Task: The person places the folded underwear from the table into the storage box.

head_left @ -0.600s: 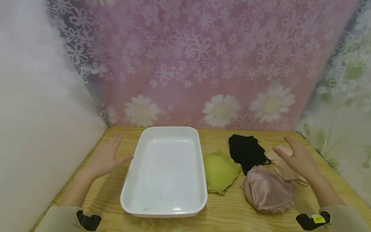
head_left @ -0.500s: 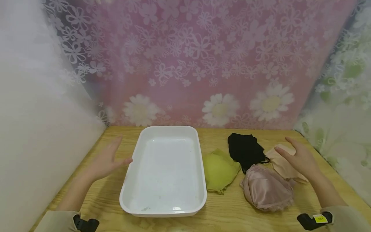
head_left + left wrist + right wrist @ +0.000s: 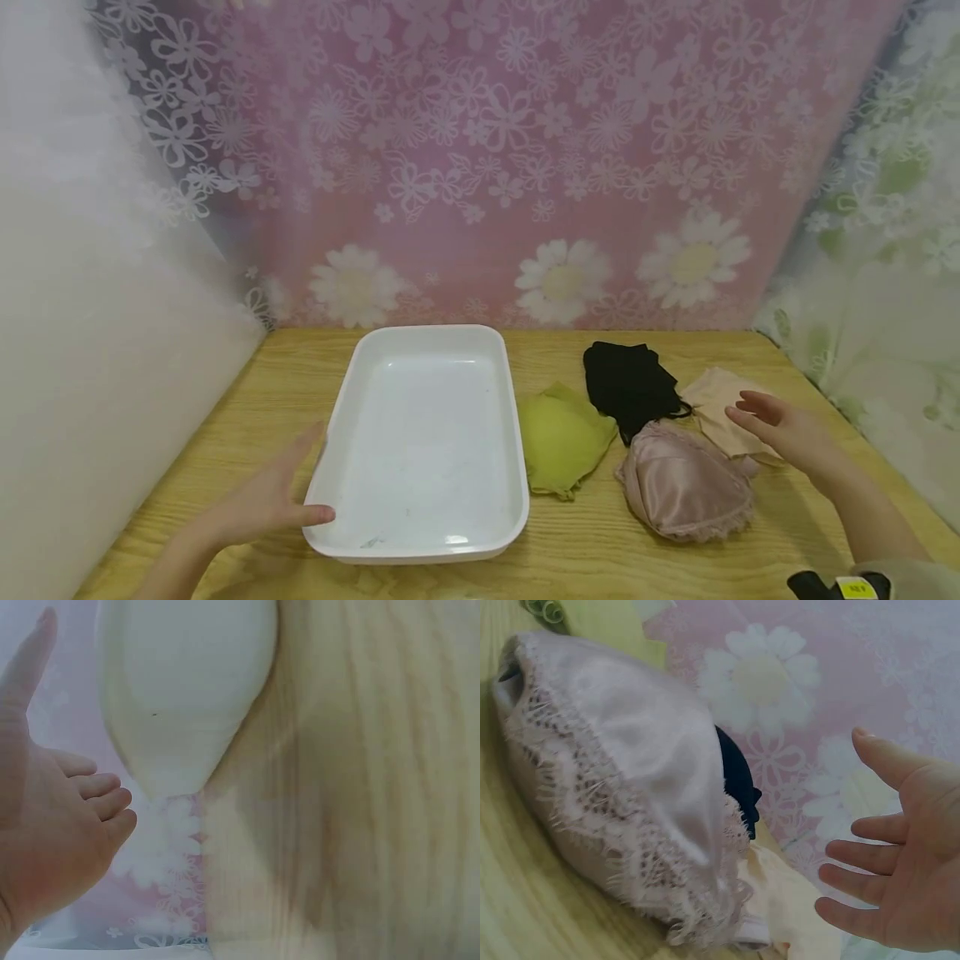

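Your left hand (image 3: 258, 500) is at the left side of the white tray (image 3: 431, 433), thumb over the rim; can't tell if touching. Thumb wide of the fingers (image 3: 109, 804), nothing held. Your right hand (image 3: 787, 433) is over the beige cloth (image 3: 716, 396), its fingers parted, holding nothing. On the wood surface (image 3: 585, 550) nearer you: pink satin cup (image 3: 686, 483), lace-trimmed, beside the beige. Black cloth (image 3: 628, 383) lies behind the pink; yellow-green garment (image 3: 562, 442) sits just right of the tray.
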Available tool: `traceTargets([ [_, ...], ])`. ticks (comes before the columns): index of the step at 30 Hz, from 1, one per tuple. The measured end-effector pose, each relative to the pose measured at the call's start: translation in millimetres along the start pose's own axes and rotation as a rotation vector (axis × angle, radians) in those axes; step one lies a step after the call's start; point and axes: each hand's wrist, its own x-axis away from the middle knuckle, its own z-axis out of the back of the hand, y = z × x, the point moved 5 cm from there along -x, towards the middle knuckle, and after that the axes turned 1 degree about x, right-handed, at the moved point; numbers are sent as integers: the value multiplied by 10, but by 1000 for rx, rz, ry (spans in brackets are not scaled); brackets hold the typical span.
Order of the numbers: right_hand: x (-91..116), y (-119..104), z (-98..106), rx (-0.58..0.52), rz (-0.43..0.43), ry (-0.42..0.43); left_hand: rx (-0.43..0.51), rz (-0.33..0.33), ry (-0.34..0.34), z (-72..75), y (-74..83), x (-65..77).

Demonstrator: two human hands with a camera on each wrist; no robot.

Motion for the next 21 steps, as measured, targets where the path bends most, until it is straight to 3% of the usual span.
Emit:
traceTargets([
  [4, 15, 62, -120, 2, -41, -97, 39, 10, -58, -113, -60, 61],
  [12, 49, 101, -292, 24, -74, -181, -96, -63, -39, -139, -44, 52],
  [21, 138, -84, -418, 163, -44, -105, -115, -84, -23, -142, -52, 62],
])
